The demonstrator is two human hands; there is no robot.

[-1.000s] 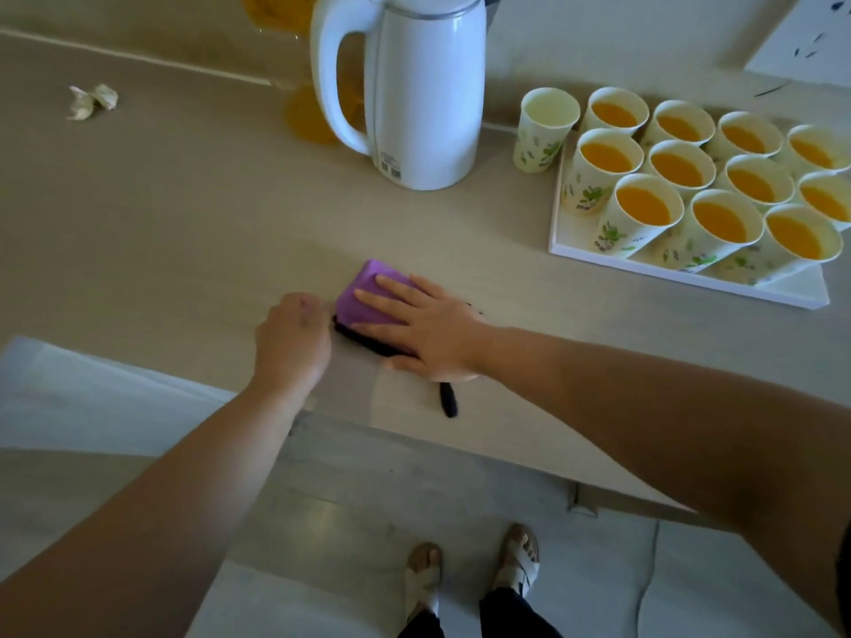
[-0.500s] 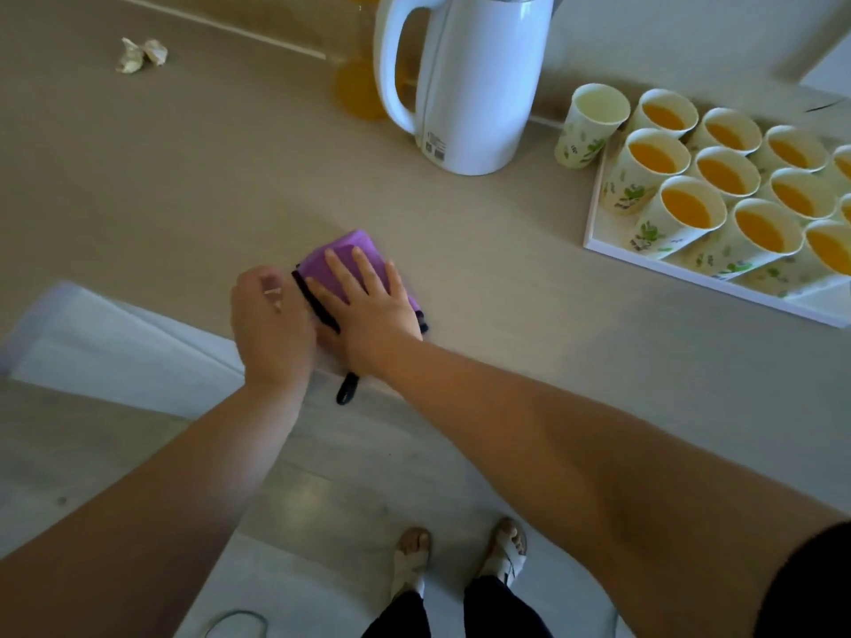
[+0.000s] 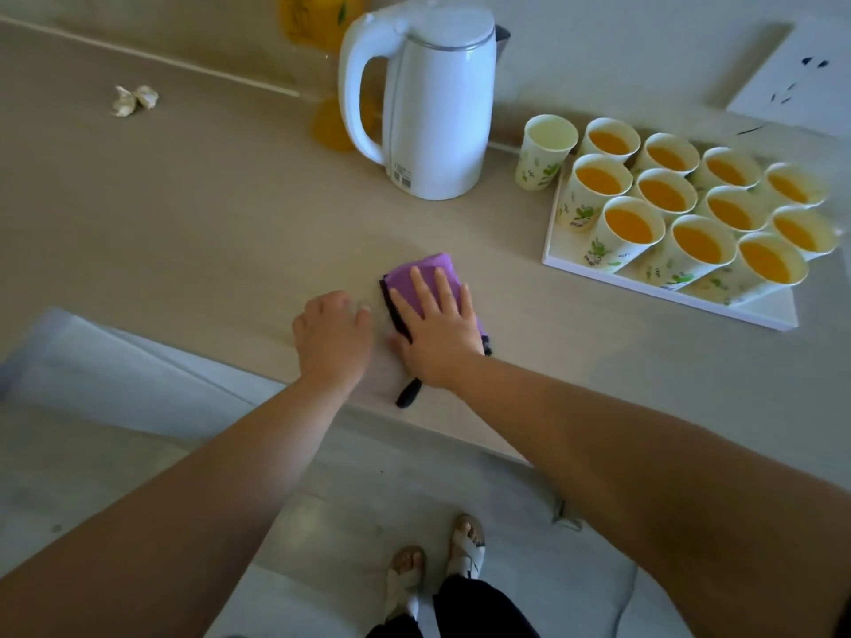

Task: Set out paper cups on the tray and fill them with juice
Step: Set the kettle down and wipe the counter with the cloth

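Spillage is looking like the main risk. The cloth (image 3: pixel 421 274) is lying close to the front edge of the desk (image 3: pixel 184 214), and its black strap (image 3: pixel 407 393) is reaching that edge, so a careless wipe could be dragging it off. A long sweep to the right could be bumping the kettle (image 3: pixel 428 99). It could also be tipping the empty cup (image 3: pixel 545 151), which is standing just beside the tray (image 3: pixel 667 294) and not on it. A knock to the tray would be jolting the filled cups (image 3: pixel 617 241), which are crowding together and carrying juice (image 3: pixel 697 244) high up their walls.

The left hand (image 3: pixel 331 333) is resting on the desk just left of the cloth. Its grip is curled in and is holding nothing that I can see. The right hand (image 3: pixel 433 324) is lying flat on the cloth, grip spread wide with straight fingers, pressing it down rather than clutching it. Both hands are staying well apart from the tray.
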